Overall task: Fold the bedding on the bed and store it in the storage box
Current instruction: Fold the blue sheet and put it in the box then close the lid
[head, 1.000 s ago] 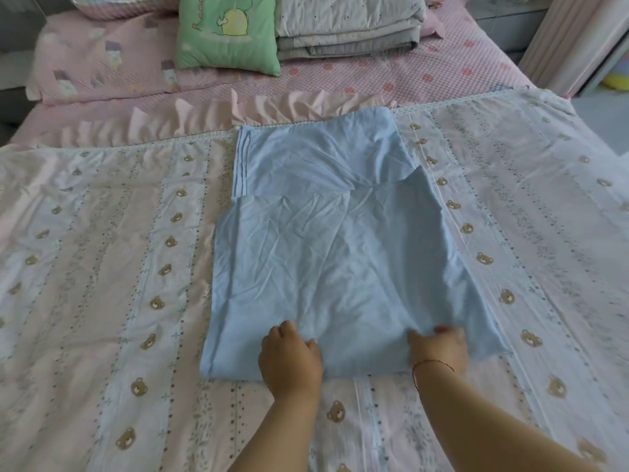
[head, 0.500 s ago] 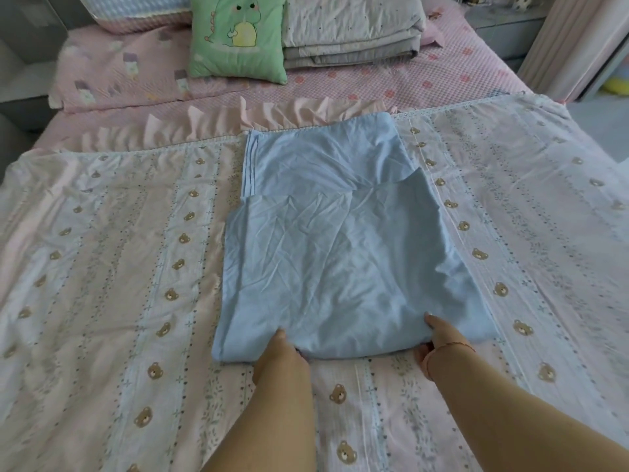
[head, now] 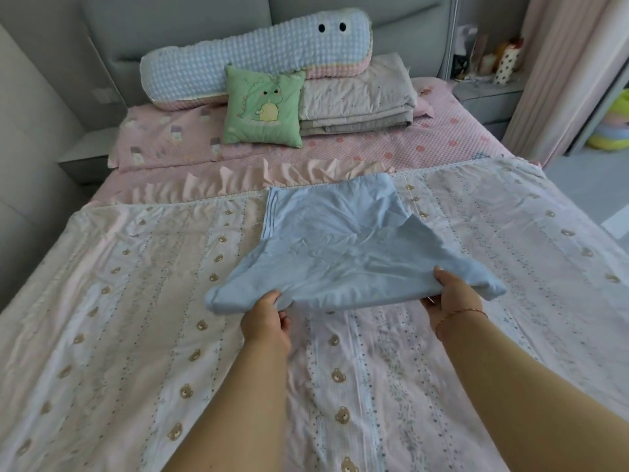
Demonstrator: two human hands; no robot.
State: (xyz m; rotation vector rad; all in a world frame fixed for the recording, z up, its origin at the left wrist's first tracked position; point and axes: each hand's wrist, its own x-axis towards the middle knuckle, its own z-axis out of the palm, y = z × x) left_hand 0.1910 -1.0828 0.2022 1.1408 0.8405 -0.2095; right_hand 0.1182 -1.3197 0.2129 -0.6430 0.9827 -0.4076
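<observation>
Wide bed (head: 459, 131) under a pale cotton bedspread (head: 119, 335) striped in pink and white and dotted with small brown bears, spread flat from the near edge up to a pink ruffled hem. Beyond the ruffle, a pink patterned sheet running to a grey padded headboard (head: 190, 25).

Against the headboard, a long blue waffle-textured bolster with two black eyes (head: 255, 52), lying slantwise, its right end resting on a stack of folded grey quilted blankets (head: 357, 93). Leaning in front of both, a square green cushion with a cartoon dinosaur (head: 263, 109). To the left of that, a flat pink pillow (head: 163, 141).

In the middle of the bedspread, a light blue, partly folded cotton sheet (head: 340, 240) — far end lying on the spread near the ruffle, near edge lifted clear of it and sagging between two grips, the near corners drooping outside them.

Left hand (head: 265, 318) clasping the near edge left of centre, fingers curled under the cloth, thumb on top. Right hand (head: 452, 294) gripping the near edge towards the right corner — fingers tucked beneath, thumb over the fold, a thin red cord round the wrist.

Far right, a grey bedside table (head: 486, 93) with small cluttered items too small to tell apart, and a pink curtain (head: 561, 63) beside it.
</observation>
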